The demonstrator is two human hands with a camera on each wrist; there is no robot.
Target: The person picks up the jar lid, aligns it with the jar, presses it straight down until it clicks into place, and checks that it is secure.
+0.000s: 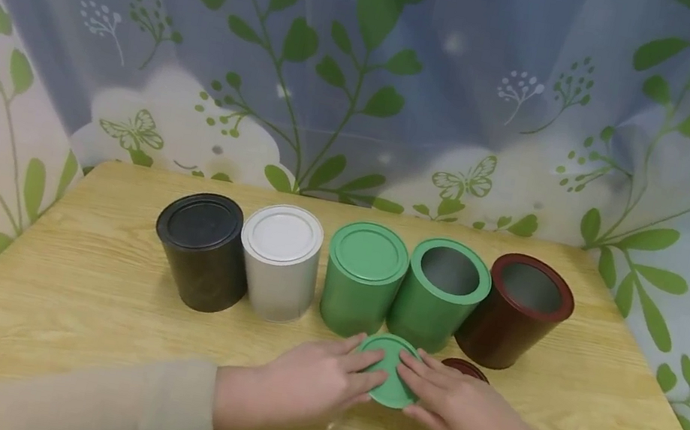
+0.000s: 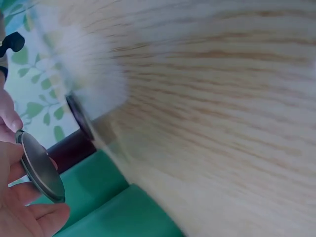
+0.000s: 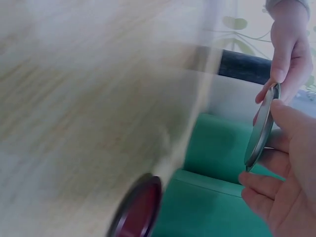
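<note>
Over the tabletop [image 1: 95, 314], just in front of the open green can [image 1: 427, 314], the left hand [image 1: 317, 381] and right hand [image 1: 466, 410] both grasp the green lid [image 1: 388, 376] by its edge; uneven finger pressure could tip it loose, perhaps onto the dark red lid [image 1: 466, 368] nearby.

The open green can [image 1: 423, 323] looks like smooth painted metal, grey inside; right of it, 1 dark red can [image 1: 492, 335] matches. In front of it, the green lid [image 1: 394, 392] shows a metallic grey underside — beneath it, glossy wood-grained table [image 1: 103, 266]; behind it, creased cloth curtain [image 1: 320, 74].
</note>
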